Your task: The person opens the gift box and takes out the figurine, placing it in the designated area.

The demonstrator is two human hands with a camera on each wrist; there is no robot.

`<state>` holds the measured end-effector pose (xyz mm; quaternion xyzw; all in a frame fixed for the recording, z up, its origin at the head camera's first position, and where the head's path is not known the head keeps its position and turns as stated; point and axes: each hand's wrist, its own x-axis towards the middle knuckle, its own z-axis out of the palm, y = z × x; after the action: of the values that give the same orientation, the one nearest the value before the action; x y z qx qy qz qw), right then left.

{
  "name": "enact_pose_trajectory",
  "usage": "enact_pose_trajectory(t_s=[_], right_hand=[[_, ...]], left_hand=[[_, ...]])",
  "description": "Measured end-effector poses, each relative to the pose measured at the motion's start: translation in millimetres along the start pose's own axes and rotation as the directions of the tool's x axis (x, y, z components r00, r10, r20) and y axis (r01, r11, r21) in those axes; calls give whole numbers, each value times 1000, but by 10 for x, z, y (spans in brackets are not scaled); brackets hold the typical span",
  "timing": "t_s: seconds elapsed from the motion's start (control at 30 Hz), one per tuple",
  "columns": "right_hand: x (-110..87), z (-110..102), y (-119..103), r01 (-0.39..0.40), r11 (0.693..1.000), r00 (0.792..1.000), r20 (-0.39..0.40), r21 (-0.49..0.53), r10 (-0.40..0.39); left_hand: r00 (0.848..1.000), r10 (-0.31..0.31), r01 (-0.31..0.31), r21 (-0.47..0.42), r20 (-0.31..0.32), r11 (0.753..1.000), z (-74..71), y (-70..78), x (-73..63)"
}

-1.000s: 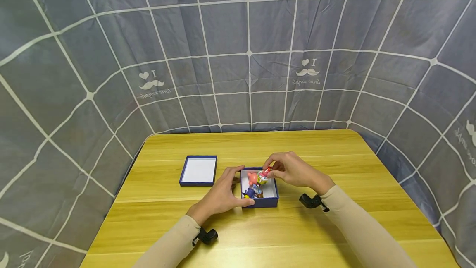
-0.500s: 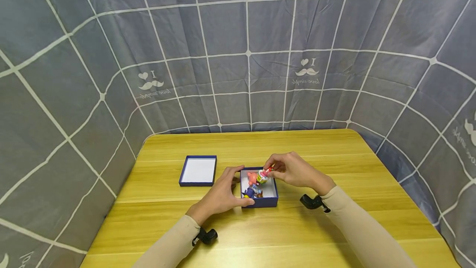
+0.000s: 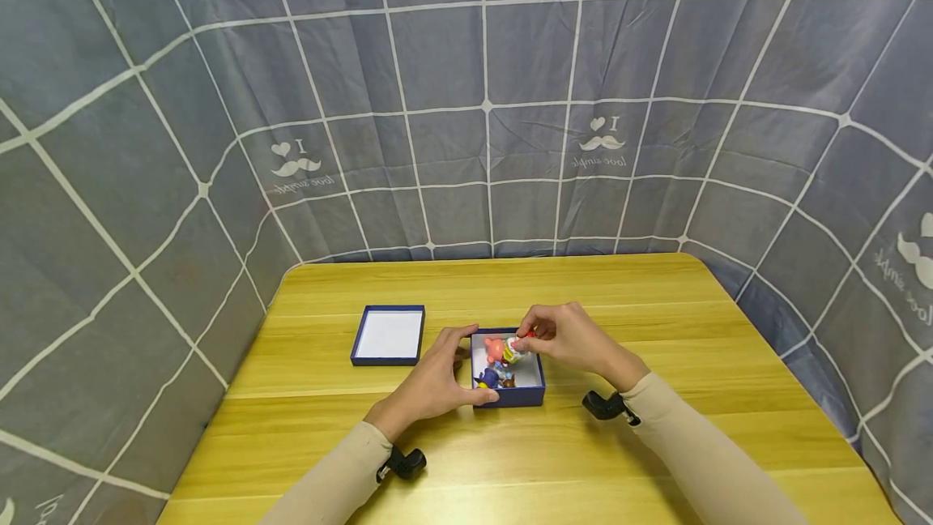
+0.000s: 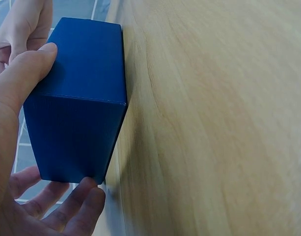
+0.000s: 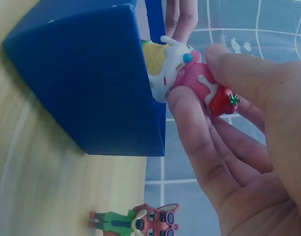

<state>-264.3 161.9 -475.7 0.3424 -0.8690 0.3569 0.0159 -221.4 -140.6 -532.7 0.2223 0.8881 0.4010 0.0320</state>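
A small dark blue box (image 3: 521, 397) with a white inside stands on the table. My left hand (image 3: 436, 383) grips its left side, thumb on the near wall and fingers at the far one. With thumb and fingertips my right hand (image 3: 576, 340) pinches a cupcake-shaped toy figure (image 5: 197, 78) by its pink top, which carries a red strawberry. The figure's yellow and white lower part reaches in past the box's rim. Inside lie a round pink toy (image 3: 495, 350), a dark blue toy figure (image 3: 487, 377) and a small brown one (image 3: 509, 381).
A shallow blue box lid (image 3: 389, 335), white side up, lies left of the box. In the right wrist view a fox figurine (image 5: 140, 220) in a green shirt is on the wooden table (image 3: 466, 476) near the box. A grey checked curtain (image 3: 452, 144) surrounds the table.
My right hand has shifted slightly down and nearer to me, its fingers now covering more of the cupcake-shaped figure. The left hand and the box have stayed in place.
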Motion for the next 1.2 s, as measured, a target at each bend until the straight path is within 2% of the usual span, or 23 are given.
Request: enact_pose_trajectory(t_s=[0.33, 1.2], right_hand=[[24, -24, -43, 25, 999, 1000, -16, -48, -26], [-81, -386, 35, 111, 983, 989, -83, -146, -124]], left_hand=[[1000, 6, -6, -5, 6, 1000, -15, -19, 9], [1000, -7, 7, -5, 3, 1000, -19, -3, 5]])
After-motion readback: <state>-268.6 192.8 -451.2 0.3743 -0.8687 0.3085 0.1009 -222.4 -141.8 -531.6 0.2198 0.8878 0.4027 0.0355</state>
